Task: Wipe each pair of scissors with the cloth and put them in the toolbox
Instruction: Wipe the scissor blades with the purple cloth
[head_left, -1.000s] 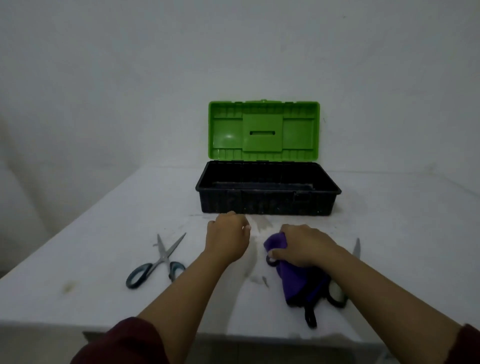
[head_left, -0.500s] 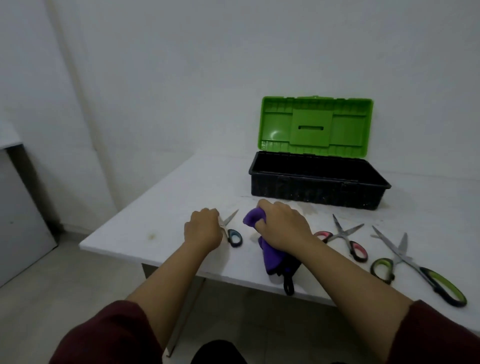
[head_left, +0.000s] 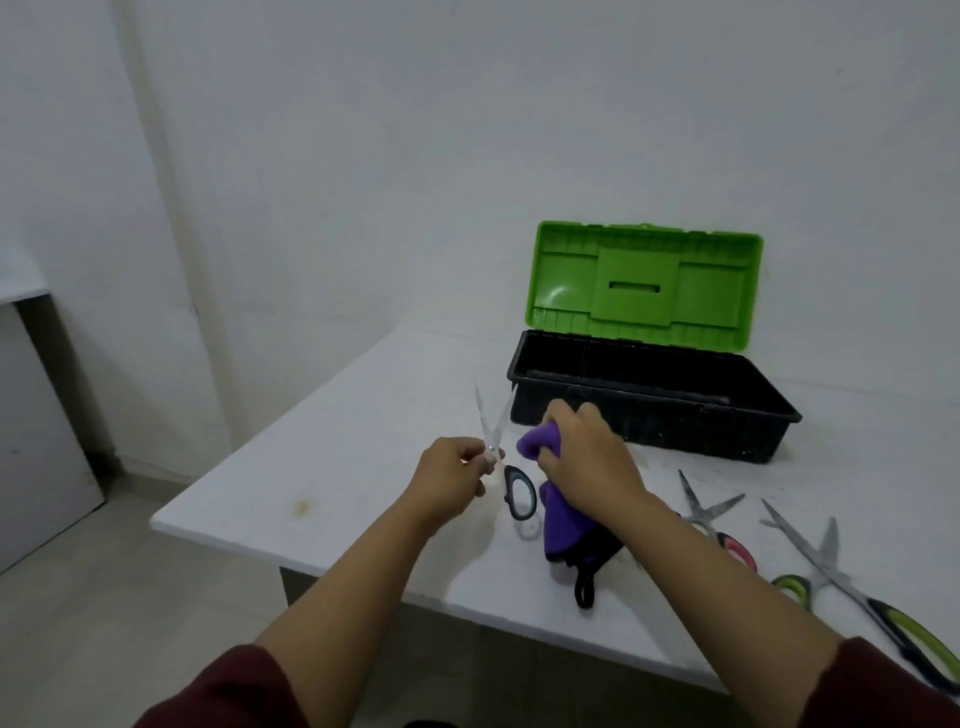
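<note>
Scissors (head_left: 497, 449), grey-handled: now lifted off the tabletop (head_left: 332, 467) near its left edge, blades apart, pinched at the pivot by left hand (head_left: 451, 475). Right hand (head_left: 589, 462) clamps cloth (head_left: 558, 512). Wiping likely next; toolbox (head_left: 654, 402) open.

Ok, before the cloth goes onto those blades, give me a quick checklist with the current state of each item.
1. Scissors held: ok. The left hand grips the grey-handled scissors near the pivot, blades up and spread.
2. Cloth in hand: ok. The right hand clutches the purple cloth.
3. Cloth on blades: not ok, they look apart.
4. Toolbox ready: ok, green lid up.
5. Toolbox contents: cannot tell, the inside is dark.
6. Others waiting: ok. The pink-handled scissors and green-handled scissors lie on the table.
</note>
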